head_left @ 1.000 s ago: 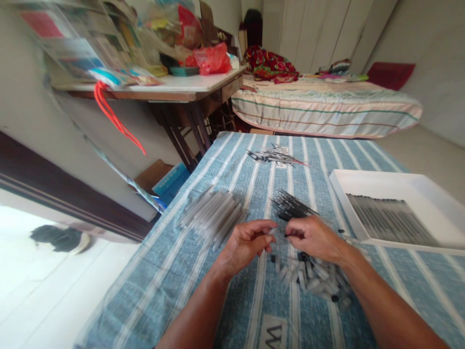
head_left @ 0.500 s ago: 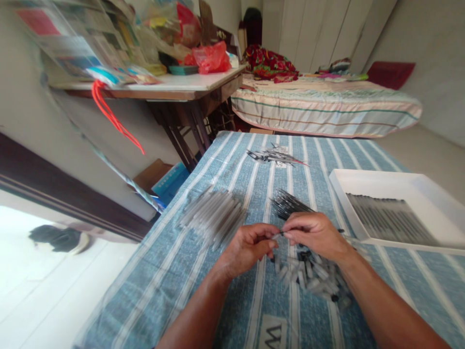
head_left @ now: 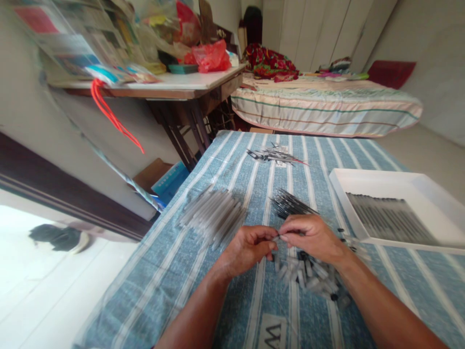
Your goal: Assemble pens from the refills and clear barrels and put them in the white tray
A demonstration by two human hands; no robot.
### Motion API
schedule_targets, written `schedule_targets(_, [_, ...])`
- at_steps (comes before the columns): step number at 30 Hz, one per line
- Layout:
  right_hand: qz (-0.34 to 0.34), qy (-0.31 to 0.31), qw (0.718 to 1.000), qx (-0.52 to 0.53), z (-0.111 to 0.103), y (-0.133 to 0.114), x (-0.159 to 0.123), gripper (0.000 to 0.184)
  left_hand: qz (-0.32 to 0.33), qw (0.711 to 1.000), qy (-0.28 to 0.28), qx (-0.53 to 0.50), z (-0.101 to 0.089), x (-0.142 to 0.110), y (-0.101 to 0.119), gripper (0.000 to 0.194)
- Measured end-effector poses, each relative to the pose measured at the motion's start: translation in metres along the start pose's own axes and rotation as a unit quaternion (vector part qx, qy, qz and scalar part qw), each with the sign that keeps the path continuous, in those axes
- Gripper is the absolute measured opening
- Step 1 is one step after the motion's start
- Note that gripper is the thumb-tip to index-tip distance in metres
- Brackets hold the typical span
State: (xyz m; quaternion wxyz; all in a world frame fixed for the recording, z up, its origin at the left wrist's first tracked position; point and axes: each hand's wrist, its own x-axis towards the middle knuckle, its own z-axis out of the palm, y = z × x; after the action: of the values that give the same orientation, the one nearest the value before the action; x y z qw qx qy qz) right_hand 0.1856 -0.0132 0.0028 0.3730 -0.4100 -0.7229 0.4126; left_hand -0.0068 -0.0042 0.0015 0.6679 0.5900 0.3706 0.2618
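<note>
In the head view, my left hand (head_left: pixel 250 247) and my right hand (head_left: pixel 308 237) meet fingertip to fingertip above the cloth. My left fingers pinch a thin translucent pen barrel (head_left: pixel 275 238), mostly hidden by the hand. A small black pen tip (head_left: pixel 279 235) at its end is pinched by my right thumb and forefinger. Translucent pen barrels (head_left: pixel 214 215) lie in a pile to the left. Black pen refills (head_left: pixel 290 203) are bunched just beyond my right hand. Below it lie many clear pen caps (head_left: pixel 312 274), partly covered by my right wrist.
A white box (head_left: pixel 417 186) on the right holds a row of pens (head_left: pixel 392 218). Loose thin parts (head_left: pixel 276 155) lie at the far end of the striped tablecloth (head_left: pixel 181 291). Small black-and-clear pieces (head_left: pixel 352 245) sit beside my right wrist. A cluttered desk (head_left: pixel 203 82) stands at upper left.
My right hand has shifted slightly left and down, closer to my left fingers. Less of the translucent piece shows between them. The piles and box look the same.
</note>
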Motion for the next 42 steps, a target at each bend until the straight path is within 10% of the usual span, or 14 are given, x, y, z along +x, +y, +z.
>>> schedule_targets(42, [0.136,-0.057,0.988,0.052,0.004,0.010,-0.001,0.022,0.011,0.998,0.041,-0.036,0.003,0.002,-0.004,0.007])
